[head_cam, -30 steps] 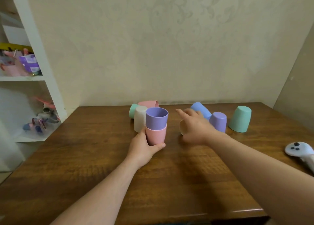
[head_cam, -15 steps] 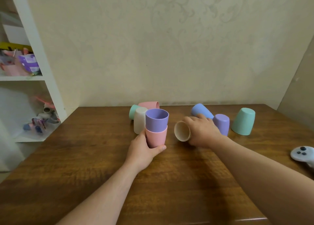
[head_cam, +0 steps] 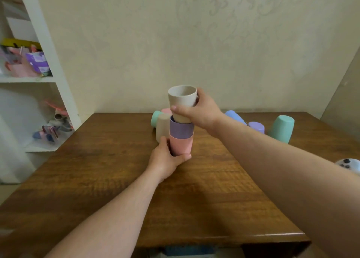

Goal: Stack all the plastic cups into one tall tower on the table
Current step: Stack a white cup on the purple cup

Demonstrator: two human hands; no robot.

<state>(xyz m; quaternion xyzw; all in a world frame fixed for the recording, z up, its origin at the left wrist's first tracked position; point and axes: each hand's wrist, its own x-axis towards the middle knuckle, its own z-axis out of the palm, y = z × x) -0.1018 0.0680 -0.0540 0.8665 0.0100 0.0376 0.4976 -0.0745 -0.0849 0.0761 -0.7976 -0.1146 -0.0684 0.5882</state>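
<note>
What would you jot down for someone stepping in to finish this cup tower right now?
Left hand: gripping the pink cup at the bottom of the stack, steadying it on the table.
Right hand: holding the beige cup, its base entering the purple cup.
Done: purple nested in pink; beige nearly seated.
Left: release beige, then add the loose cups. Behind the stack: a cream cup, a mint cup and another pink cup. To the right: a blue cup, a small purple cup and an upside-down mint cup.
</note>
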